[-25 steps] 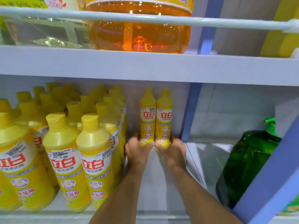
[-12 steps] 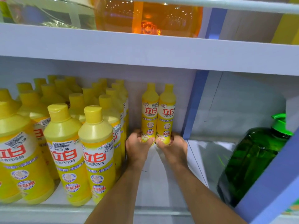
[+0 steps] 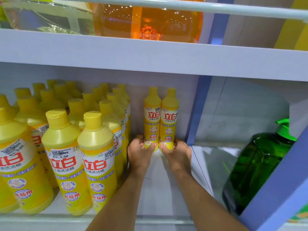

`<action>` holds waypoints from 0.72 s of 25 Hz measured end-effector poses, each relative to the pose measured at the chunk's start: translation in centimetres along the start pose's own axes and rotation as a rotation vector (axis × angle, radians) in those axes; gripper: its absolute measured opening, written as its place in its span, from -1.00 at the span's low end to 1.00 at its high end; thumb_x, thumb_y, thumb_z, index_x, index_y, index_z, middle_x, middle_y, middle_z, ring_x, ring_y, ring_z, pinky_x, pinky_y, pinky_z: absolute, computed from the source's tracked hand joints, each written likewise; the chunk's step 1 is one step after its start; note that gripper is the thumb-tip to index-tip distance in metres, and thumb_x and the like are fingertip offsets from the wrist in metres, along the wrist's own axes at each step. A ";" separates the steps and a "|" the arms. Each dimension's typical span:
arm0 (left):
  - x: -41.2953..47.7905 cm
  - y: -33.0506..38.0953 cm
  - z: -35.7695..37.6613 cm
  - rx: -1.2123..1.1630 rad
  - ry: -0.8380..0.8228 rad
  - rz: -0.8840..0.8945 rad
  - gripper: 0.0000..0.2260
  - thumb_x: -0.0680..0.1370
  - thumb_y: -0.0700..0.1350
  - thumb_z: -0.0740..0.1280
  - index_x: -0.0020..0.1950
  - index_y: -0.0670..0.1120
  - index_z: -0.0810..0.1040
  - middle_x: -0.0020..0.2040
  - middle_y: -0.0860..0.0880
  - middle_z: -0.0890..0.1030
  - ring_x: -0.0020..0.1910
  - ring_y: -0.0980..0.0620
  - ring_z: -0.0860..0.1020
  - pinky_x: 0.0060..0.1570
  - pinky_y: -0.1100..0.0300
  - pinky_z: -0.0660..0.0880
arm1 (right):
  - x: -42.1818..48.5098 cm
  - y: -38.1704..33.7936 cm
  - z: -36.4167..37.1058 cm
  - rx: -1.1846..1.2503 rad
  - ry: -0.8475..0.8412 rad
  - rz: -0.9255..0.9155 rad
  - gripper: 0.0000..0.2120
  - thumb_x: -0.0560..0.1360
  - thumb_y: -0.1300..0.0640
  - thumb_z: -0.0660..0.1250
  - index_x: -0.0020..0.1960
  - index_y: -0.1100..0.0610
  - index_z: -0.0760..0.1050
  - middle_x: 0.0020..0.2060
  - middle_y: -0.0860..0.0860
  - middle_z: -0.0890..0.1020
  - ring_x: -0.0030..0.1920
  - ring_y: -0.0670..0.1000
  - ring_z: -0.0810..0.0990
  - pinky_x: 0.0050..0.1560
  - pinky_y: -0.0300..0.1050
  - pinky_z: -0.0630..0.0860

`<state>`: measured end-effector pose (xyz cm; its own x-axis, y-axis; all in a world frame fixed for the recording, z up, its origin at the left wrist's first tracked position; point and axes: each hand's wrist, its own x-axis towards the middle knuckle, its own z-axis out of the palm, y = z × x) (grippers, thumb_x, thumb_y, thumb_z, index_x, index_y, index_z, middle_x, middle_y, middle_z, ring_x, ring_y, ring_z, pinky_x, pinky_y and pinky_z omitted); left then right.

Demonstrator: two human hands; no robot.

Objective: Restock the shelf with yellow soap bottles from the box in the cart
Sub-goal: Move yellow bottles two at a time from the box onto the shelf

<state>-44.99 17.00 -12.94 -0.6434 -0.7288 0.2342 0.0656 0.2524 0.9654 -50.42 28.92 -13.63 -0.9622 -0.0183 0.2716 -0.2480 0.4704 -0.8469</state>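
At the shelf back, 12 o'clock: left hand fingers curl round left soap bottle base, right hand fingers round right soap bottle. Bottles upright, touching; stocked bottles at 9 o'clock.

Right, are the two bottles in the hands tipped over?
No: the left bottle and right bottle stand upright side by side, the left hand and right hand each gripping one at its base.

Two soap bottles stand touching at the back of the shelf, right of the packed bottle rows. Right of the divider sits a pump jug; another jug rests on the upper shelf.
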 end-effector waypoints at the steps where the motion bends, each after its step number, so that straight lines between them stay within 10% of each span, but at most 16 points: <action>1: 0.1 -0.1 0.0 0.003 -0.002 0.009 -0.77 0.34 -0.03 0.61 -0.12 0.06 0.62 -0.11 0.05 0.73 -0.12 0.03 0.70 -0.01 -0.02 0.67 | 0.0 0.0 0.1 -0.007 0.002 0.005 -0.48 0.36 -0.25 0.52 0.14 0.06 0.58 0.01 0.03 0.68 0.05 0.13 0.64 0.08 0.06 0.62; 18: -0.1 -0.5 0.0 0.001 -0.017 0.024 -0.71 0.37 -0.07 0.61 -0.01 0.05 0.58 -0.04 0.05 0.71 -0.07 0.05 0.70 0.03 0.03 0.66 | -0.2 -0.4 -0.2 -0.068 0.055 -0.020 -0.47 0.38 -0.18 0.56 0.18 0.13 0.59 0.06 0.10 0.67 0.08 0.17 0.63 0.10 0.05 0.61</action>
<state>-44.96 16.89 -13.44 -0.6549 -0.7113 0.2554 0.0806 0.2703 0.9594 -50.07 28.92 -13.25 -0.9491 0.0190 0.3143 -0.2571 0.5295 -0.8084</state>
